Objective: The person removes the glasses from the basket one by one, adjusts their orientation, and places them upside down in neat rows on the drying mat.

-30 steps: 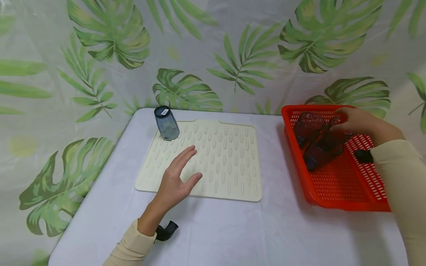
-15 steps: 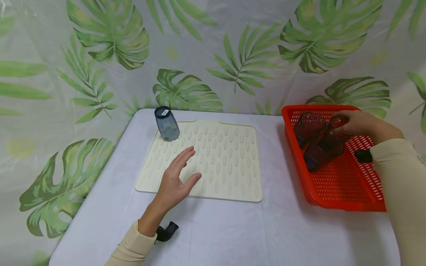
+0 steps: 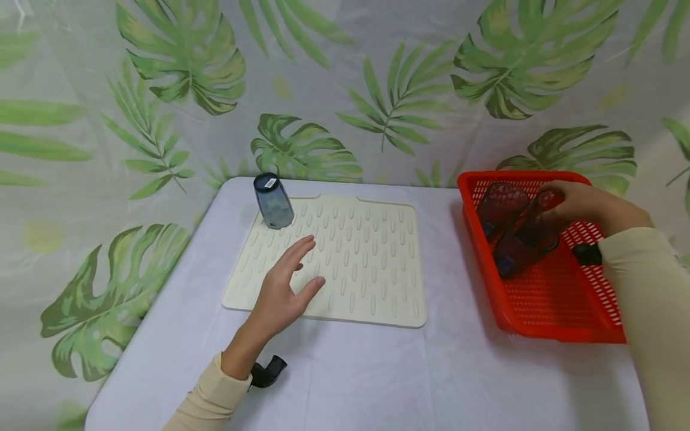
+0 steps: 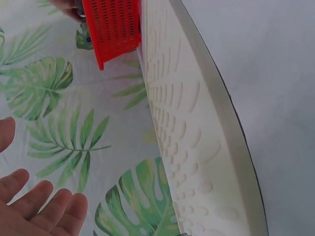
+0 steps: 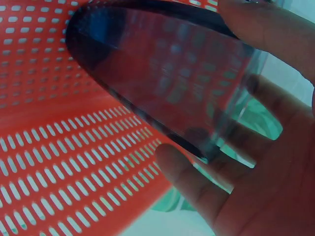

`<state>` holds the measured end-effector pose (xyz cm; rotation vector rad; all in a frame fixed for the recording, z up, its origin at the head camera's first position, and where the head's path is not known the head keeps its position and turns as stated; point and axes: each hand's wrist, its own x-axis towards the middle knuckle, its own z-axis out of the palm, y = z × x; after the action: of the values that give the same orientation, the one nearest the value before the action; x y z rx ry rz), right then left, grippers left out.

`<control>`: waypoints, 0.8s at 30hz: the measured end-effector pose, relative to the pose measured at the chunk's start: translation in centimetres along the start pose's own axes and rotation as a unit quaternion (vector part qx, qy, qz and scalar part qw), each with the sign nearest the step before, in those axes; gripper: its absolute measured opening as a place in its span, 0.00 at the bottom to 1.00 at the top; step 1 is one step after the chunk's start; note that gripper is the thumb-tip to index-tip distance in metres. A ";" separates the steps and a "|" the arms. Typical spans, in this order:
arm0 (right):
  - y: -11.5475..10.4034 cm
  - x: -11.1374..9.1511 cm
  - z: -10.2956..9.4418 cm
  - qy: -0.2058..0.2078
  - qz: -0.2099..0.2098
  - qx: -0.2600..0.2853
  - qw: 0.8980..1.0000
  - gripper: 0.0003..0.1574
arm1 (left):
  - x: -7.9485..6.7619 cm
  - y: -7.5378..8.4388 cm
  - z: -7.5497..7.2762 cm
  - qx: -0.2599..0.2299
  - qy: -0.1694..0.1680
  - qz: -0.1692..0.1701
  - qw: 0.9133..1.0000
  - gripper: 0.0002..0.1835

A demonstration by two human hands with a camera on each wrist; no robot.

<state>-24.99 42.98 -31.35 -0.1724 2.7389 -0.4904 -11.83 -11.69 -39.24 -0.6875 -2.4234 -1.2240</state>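
My right hand reaches into the red plastic basket on the right. In the right wrist view it holds a clear drinking glass near its rim, thumb on one side and fingers on the other. Other glasses lie tilted at the basket's left side, overlapping in the head view. My left hand hovers over the front left of the cream drying mat, fingers spread and holding nothing. A bluish glass stands upside down at the mat's back left corner, a small label on its base.
A white cloth covers the table. Behind and to the left hangs a leaf-patterned curtain. The basket's slotted walls rise around the glasses, and a strip of tablecloth separates it from the mat.
My right hand stays at the glass in the basket, its fingers shifting slightly. The left hand has barely moved, and the head view has shifted a little.
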 end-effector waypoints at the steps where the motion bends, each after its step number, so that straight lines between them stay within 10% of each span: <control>1: 0.0 0.0 0.0 -0.002 0.000 0.006 1.000 0.45 | -0.1 0.0 0.0 0.000 0.002 0.000 1.000 0.34; 24: 0.5 0.0 0.5 0.027 0.017 -0.055 0.998 0.47 | -0.9 -0.6 -0.1 -0.009 0.008 -0.024 1.000 0.34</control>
<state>-24.86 43.30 -32.00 -0.1414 2.8179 -0.3404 -11.37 -12.29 -40.02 -0.6260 -2.4308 -1.2670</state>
